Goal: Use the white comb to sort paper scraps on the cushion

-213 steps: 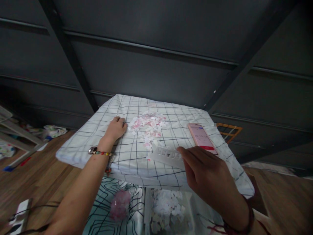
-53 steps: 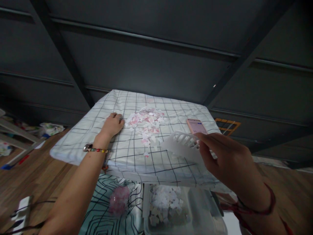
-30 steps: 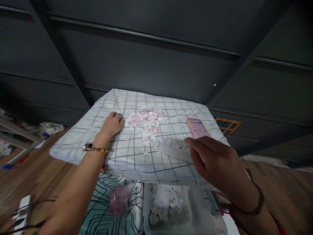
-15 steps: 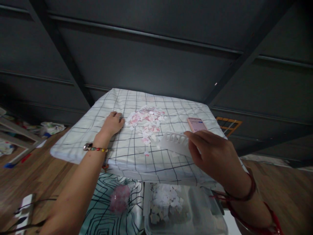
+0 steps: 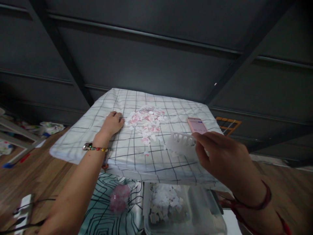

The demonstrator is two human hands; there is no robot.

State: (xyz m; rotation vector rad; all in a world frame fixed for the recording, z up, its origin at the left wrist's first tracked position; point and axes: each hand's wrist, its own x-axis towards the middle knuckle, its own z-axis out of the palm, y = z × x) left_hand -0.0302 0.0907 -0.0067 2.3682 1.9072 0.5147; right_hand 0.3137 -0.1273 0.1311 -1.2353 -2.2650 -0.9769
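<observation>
head view, and it looks part-way along to me — pale scraps [image 5: 166,197] already lie in one clear bin [image 5: 207,209] at six o'clock, while one heap of paper bits [image 5: 148,119], past counting, is left mid-table. the right hand [image 5: 220,156], at four, pinches one white slotted strip [image 5: 182,143]; the left hand [image 5: 112,125], at nine, rests on the checked cloth [image 5: 137,163], fingers loose — one phone [image 5: 196,125] lies at three.

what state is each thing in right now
left hand: resting on checked cloth
right hand: gripping slotted white piece
paper scraps: loosely heaped on cloth
phone: screen lit, partly hidden
clear bin: holding white scraps
pink bundle: resting on teal cloth
power strip: cords attached
</observation>
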